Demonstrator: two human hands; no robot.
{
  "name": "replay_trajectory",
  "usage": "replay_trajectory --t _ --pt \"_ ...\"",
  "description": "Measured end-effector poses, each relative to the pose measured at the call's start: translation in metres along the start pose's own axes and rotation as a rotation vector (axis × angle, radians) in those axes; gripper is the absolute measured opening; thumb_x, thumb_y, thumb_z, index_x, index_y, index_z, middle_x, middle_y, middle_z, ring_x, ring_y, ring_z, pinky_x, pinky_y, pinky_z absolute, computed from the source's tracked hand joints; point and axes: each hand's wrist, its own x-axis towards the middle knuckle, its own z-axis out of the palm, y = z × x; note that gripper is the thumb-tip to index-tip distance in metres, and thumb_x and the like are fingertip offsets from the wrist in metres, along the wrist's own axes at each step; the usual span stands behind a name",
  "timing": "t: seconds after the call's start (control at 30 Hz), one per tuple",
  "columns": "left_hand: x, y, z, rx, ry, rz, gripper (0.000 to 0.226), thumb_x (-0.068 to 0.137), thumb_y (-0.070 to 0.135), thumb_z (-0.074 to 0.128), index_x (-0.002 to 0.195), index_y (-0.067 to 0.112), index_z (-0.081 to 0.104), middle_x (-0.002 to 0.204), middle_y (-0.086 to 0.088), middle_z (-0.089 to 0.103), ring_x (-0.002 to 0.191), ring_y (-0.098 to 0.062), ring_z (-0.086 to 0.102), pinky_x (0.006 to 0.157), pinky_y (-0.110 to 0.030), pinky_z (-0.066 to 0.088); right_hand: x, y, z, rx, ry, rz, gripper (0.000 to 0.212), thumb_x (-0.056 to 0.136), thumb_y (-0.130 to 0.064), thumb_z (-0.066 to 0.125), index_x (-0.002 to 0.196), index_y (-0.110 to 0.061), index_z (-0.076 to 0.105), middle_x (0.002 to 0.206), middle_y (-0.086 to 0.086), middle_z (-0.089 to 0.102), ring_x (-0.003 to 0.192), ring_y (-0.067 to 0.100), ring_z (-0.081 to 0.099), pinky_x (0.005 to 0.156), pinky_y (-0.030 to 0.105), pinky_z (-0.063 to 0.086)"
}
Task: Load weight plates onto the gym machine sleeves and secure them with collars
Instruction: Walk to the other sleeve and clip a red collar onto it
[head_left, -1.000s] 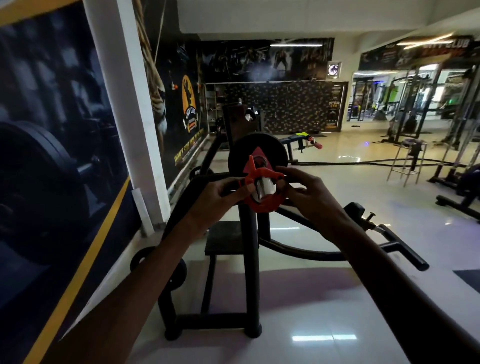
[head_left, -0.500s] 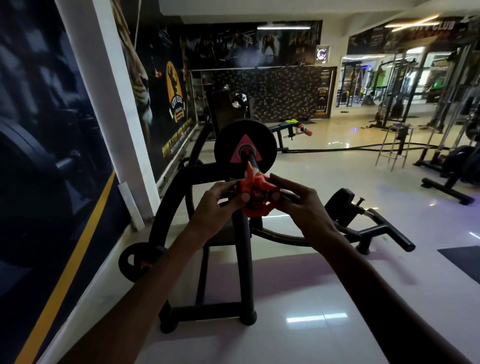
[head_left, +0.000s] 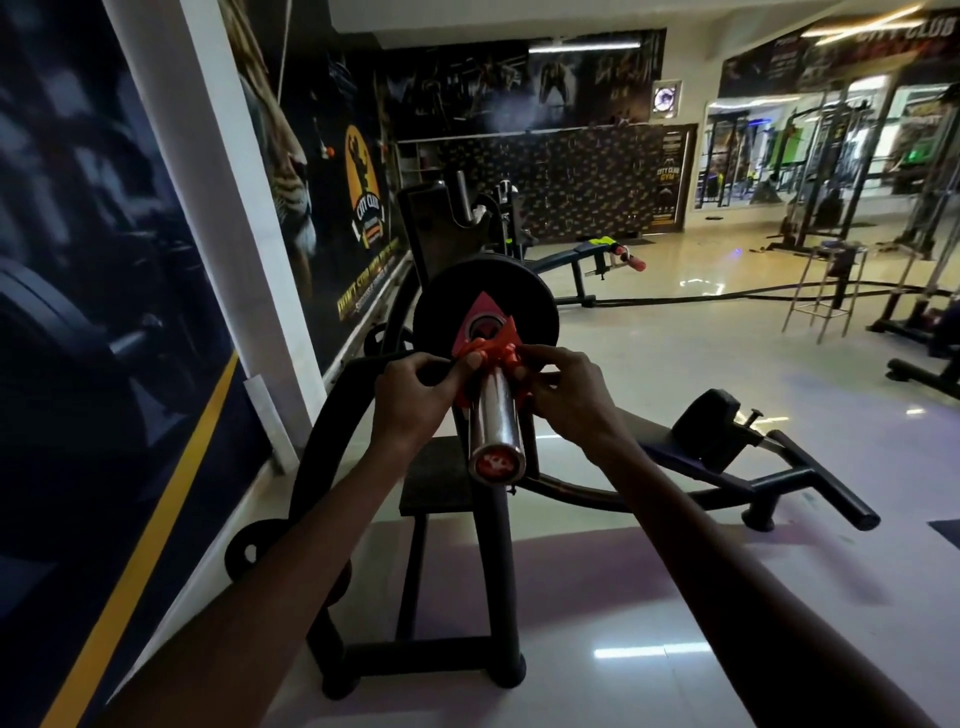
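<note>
Glossy chrome sleeve (head_left: 493, 415), matt blk plate (head_left: 524, 304)

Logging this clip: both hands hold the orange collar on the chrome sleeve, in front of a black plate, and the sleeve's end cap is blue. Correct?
Not quite. The head view shows the end cap is red, not blue. The rest holds: left hand and right hand hold the orange collar on the chrome sleeve, in front of the black plate.

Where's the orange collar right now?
In the head view's centre, the orange collar sits around the chrome sleeve, pinched between the left hand and right hand, near the black plate.
</note>
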Motion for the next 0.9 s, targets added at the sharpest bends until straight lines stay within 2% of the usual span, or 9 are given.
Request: replay_trajectory --t 0.1,0.17,0.2,0.3,0.4,0.47,0.63,0.8,0.9 --pt "0.023 0.000 0.013 0.074 0.030 -0.008 0.060 0.077 0.070 0.074 0.095 0.012 0.079 0.083 0.001 0.079 0.081 -0.011 0.076 0.076 -0.029 0.062 0.032 0.015 0.005 -0.102 0.015 -0.036 0.029 0.099 -0.015 0.062 0.128 -0.016 0.069 0.105 0.000 0.068 0.086 0.014 0.069 0.078 0.026 0.061" --pt "0.039 -0.001 0.022 0.094 0.039 -0.025 0.051 0.081 0.064 0.075 0.087 0.014 0.079 0.078 0.002 0.078 0.075 -0.012 0.075 0.073 -0.035 0.063 0.053 0.026 0.009 -0.165 0.032 -0.051 0.029 0.099 -0.016 0.063 0.127 -0.016 0.070 0.109 0.001 0.064 0.083 0.010 0.063 0.068 0.005 0.049" --pt "0.046 -0.001 0.026 0.098 0.040 -0.035 0.048 0.082 0.063 0.075 0.084 0.015 0.079 0.076 0.002 0.077 0.073 -0.012 0.075 0.070 -0.037 0.062 0.062 0.030 0.012 -0.174 0.045 -0.049 0.029 0.099 -0.017 0.064 0.127 -0.015 0.070 0.110 0.001 0.062 0.085 0.010 0.062 0.067 0.003 0.047" --pt "0.063 0.003 0.036 0.134 0.043 -0.080 0.049 0.079 0.065 0.077 0.079 0.017 0.079 0.072 0.003 0.076 0.070 -0.009 0.073 0.060 -0.023 0.051 0.083 0.041 0.019 -0.159 0.078 -0.055 0.027 0.097 -0.018 0.066 0.123 -0.014 0.073 0.105 -0.001 0.060 0.091 0.014 0.062 0.078 0.016 0.051" --pt "0.077 0.012 0.045 0.153 0.054 -0.128 0.063 0.067 0.079 0.076 0.067 0.015 0.075 0.064 0.002 0.073 0.064 -0.012 0.073 0.056 -0.023 0.047 0.096 0.050 0.020 -0.168 0.085 -0.074 0.023 0.097 -0.016 0.065 0.117 -0.015 0.076 0.097 0.000 0.059 0.085 0.014 0.060 0.068 0.007 0.041" --pt "0.084 0.021 0.052 0.215 0.075 -0.148 0.074 0.057 0.088 0.074 0.062 0.014 0.068 0.057 0.002 0.068 0.056 -0.013 0.068 0.052 -0.023 0.042 0.102 0.056 0.020 -0.179 0.087 -0.076 0.021 0.097 -0.016 0.066 0.114 -0.017 0.078 0.095 0.001 0.059 0.083 0.016 0.059 0.065 0.008 0.038" --pt "0.095 0.033 0.064 0.389 0.159 -0.161 0.086 0.051 0.095 0.069 0.077 0.013 0.069 0.072 0.000 0.068 0.061 -0.010 0.061 0.047 -0.023 0.033 0.108 0.064 0.017 -0.127 0.081 -0.090 0.016 0.094 -0.015 0.070 0.105 -0.017 0.080 0.093 0.006 0.063 0.081 0.019 0.062 0.074 0.027 0.049" --pt "0.093 0.034 0.065 0.463 0.216 -0.085 0.075 0.066 0.090 0.064 0.064 0.015 0.061 0.061 0.005 0.059 0.052 -0.004 0.049 0.048 -0.023 0.031 0.108 0.063 0.017 -0.129 0.088 -0.103 0.017 0.094 -0.016 0.070 0.109 -0.017 0.079 0.095 0.004 0.064 0.079 0.014 0.061 0.076 0.026 0.052" --pt "0.098 0.034 0.060 0.363 0.212 -0.075 0.075 0.085 0.080 0.055 0.055 0.011 0.056 0.055 0.000 0.057 0.053 -0.013 0.056 0.056 -0.030 0.035 0.107 0.058 0.016 -0.131 0.081 -0.084 0.018 0.095 -0.014 0.069 0.109 -0.013 0.079 0.080 -0.010 0.059 0.067 0.004 0.056 0.065 0.010 0.049"
